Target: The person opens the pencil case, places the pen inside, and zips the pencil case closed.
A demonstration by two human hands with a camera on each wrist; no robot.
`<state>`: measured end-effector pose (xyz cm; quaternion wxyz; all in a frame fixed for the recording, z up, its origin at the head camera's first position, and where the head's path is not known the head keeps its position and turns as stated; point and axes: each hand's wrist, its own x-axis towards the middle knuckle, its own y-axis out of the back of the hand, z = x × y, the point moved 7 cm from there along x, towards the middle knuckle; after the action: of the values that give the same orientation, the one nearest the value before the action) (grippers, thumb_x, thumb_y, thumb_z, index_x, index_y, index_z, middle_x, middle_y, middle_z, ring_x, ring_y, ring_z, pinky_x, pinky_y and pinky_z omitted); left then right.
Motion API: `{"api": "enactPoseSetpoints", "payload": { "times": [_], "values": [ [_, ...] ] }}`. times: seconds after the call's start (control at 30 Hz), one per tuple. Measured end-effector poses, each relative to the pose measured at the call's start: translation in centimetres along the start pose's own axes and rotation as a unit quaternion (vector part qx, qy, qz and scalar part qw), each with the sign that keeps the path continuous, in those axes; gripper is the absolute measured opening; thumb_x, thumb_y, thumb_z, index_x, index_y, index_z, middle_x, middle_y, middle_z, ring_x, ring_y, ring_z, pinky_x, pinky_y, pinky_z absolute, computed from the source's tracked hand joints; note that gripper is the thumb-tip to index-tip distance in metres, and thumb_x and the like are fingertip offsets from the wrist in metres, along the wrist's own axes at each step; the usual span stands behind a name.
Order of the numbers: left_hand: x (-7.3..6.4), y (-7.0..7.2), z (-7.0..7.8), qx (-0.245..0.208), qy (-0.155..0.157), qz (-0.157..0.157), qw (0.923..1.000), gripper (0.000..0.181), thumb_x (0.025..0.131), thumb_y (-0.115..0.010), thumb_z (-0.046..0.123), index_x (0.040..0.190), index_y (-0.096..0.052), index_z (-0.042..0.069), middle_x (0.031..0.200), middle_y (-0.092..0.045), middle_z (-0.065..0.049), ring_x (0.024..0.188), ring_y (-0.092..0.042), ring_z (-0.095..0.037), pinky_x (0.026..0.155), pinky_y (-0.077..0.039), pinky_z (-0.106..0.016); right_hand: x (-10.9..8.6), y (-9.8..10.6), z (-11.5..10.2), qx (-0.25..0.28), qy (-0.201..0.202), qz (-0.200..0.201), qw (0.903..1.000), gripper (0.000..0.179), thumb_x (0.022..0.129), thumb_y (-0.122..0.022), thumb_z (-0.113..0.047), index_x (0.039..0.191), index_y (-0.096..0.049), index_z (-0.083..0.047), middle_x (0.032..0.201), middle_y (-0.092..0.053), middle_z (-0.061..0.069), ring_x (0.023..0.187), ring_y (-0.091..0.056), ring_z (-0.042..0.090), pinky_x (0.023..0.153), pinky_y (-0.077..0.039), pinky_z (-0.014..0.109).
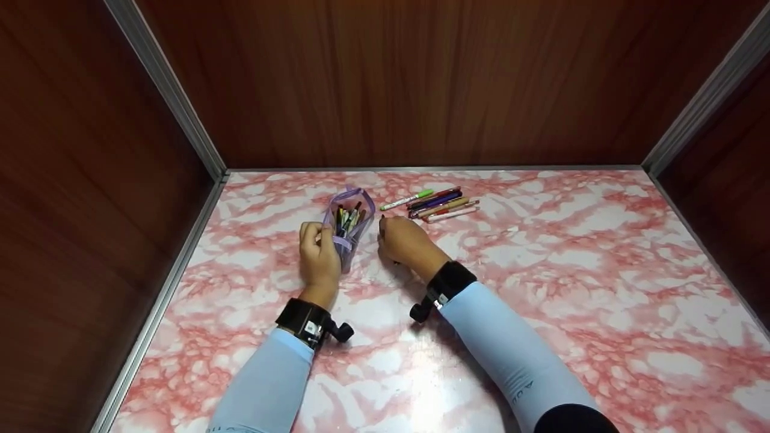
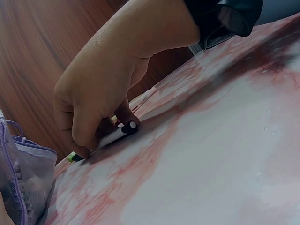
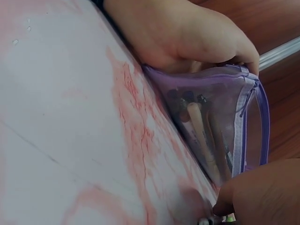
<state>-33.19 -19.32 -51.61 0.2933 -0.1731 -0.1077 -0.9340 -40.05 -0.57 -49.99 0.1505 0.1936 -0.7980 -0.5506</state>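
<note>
A purple mesh pencil case [image 1: 347, 262] stands on the table with its top open and several pens [image 1: 349, 221] inside. My left hand [image 1: 319, 255] grips the near left side of its rim. To the right of the case, my right hand [image 1: 409, 239] is low over the tabletop. In the left wrist view its fingers pinch a white marker [image 2: 114, 135] with a black end, close to the surface. The right wrist view shows the pens through the case's mesh wall [image 3: 164, 86], with the left hand behind.
Beyond the right hand lies a loose group of pens [image 1: 442, 203], including a white marker with green ends [image 1: 406, 200]. Wood-grain panels [image 1: 397, 84] wall in the back and sides of the pink-and-white marbled table [image 1: 571, 270].
</note>
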Motion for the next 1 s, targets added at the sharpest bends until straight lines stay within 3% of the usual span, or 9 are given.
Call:
{"api": "enactPoseSetpoints", "payload": {
  "times": [0.1, 0.37, 0.67, 0.8, 1.0],
  "values": [
    [0.0, 0.0, 0.0, -0.001, 0.000, -0.002, 1.0000, 0.019, 0.110, -0.061, 0.016, 0.095, -0.061, 0.004, 0.109, -0.059, -0.012, 0.092, -0.059, -0.017, 0.075, -0.053, -0.022, 0.0, 0.0, 0.3, 0.013, -0.002, 0.003, 0.9999, 0.010, 0.106, -0.068, -0.013, 0.102, -0.072, -0.005, 0.101, -0.079, 0.017, 0.094, -0.077, 0.036, 0.087, -0.065, 0.052],
    [0.1, -0.1, 0.0, -0.011, -0.006, -0.006, 0.9999, 0.021, 0.111, -0.061, 0.015, 0.094, -0.060, 0.002, 0.111, -0.060, -0.013, 0.098, -0.058, -0.017, 0.079, -0.053, -0.020, -0.1, 0.7, 1.5, 0.110, -0.029, 0.027, 0.9932, 0.009, 0.099, -0.069, -0.010, 0.101, -0.077, -0.008, 0.099, -0.078, 0.012, 0.091, -0.073, 0.030, 0.086, -0.060, 0.043],
    [0.2, -0.1, -0.2, -0.012, -0.003, -0.004, 0.9999, 0.019, 0.110, -0.062, 0.014, 0.095, -0.061, 0.002, 0.112, -0.060, -0.014, 0.098, -0.061, -0.019, 0.080, -0.056, -0.021, 0.1, 2.3, 1.7, 0.197, -0.034, 0.061, 0.9779, 0.009, 0.100, -0.070, -0.011, 0.104, -0.078, -0.007, 0.085, -0.069, 0.004, 0.075, -0.060, 0.018, 0.067, -0.048, 0.029],
    [0.3, -0.1, -0.2, -0.017, -0.004, -0.001, 0.9998, 0.018, 0.109, -0.063, 0.013, 0.095, -0.062, 0.002, 0.110, -0.061, -0.013, 0.098, -0.061, -0.017, 0.081, -0.058, -0.021, 0.2, 3.0, 1.7, 0.246, -0.027, 0.089, 0.9647, 0.013, 0.100, -0.069, -0.009, 0.109, -0.077, -0.005, 0.085, -0.067, 0.003, 0.074, -0.058, 0.015, 0.067, -0.047, 0.027],
    [0.3, -0.2, -0.3, -0.026, -0.004, 0.002, 0.9997, 0.019, 0.110, -0.063, 0.012, 0.093, -0.062, 0.003, 0.107, -0.061, -0.011, 0.093, -0.061, -0.014, 0.078, -0.057, -0.020, 0.6, 4.0, 1.7, 0.344, -0.028, 0.146, 0.9270, 0.010, 0.103, -0.074, -0.008, 0.111, -0.078, -0.002, 0.087, -0.074, 0.004, 0.071, -0.065, 0.011, 0.065, -0.054, 0.022]
  ]
}}
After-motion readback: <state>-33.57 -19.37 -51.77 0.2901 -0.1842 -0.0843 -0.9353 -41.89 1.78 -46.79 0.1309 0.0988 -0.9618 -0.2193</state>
